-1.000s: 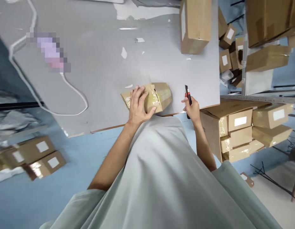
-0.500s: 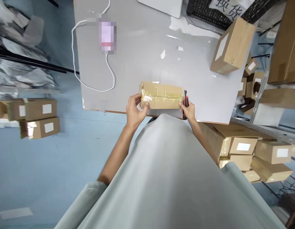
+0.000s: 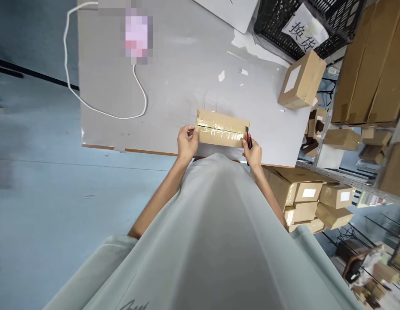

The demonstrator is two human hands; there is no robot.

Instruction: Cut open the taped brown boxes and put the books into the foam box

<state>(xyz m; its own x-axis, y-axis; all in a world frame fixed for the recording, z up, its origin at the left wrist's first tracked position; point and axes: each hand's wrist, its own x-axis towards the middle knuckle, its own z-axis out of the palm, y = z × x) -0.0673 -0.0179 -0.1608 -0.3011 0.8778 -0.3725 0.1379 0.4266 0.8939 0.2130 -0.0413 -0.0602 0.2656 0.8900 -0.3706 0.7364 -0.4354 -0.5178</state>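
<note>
A cardboard box (image 3: 221, 122) with shiny yellowish tape along its long seam is at the table's front edge, close to my body. My left hand (image 3: 187, 144) grips its left end, thumb on the near side and fingers bent behind. At the opposite end, my right hand (image 3: 254, 153) is closed around a red and black box cutter (image 3: 249, 141), its tip pointing away from me. The right fingers also touch the box's right corner. Whether the box rests on the table or is slightly raised, I cannot tell.
On the grey table (image 3: 174, 77) lie a white cable (image 3: 144, 97), a blurred-out pinkish item (image 3: 137, 36) and paper scraps (image 3: 221, 75). A labelled carton (image 3: 303, 82) stands at the right, beside a black crate (image 3: 271, 26). More boxes (image 3: 305, 193) are stacked below right.
The view has swung to the right. Both hands have turned the box, and a long taped seam now faces up. The cutter in my right hand leans more to the left.
</note>
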